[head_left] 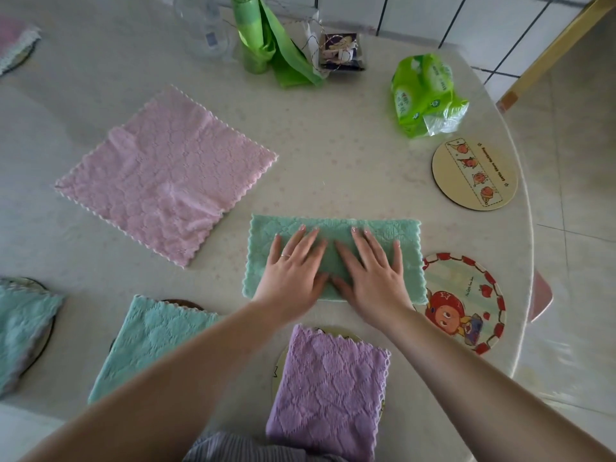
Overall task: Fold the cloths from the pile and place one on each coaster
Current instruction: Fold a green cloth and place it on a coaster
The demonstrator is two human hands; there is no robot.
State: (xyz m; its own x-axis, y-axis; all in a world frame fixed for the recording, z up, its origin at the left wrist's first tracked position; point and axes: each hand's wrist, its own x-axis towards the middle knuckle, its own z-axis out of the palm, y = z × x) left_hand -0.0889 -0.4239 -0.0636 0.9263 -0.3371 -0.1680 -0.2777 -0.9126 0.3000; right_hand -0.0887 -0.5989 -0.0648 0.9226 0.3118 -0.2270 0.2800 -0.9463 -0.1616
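The green cloth (333, 255), folded once, is pressed flat under both open hands, left hand (293, 271) and right hand (373, 275); uneven smoothing could skew its edges over the red-rimmed coaster (466, 305).

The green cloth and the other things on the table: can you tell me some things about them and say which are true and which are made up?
1. Both hands press flat on the green cloth. True: the left hand and right hand lie open on it.
2. The pink cloth is folded small. False: it lies spread open on the table.
3. The purple cloth sits on a coaster. True.
4. The round coaster with the strip of pictures has a cloth on it. False: it is bare.
5. The red-bordered coaster is completely covered. False: the green cloth only overlaps its left edge.
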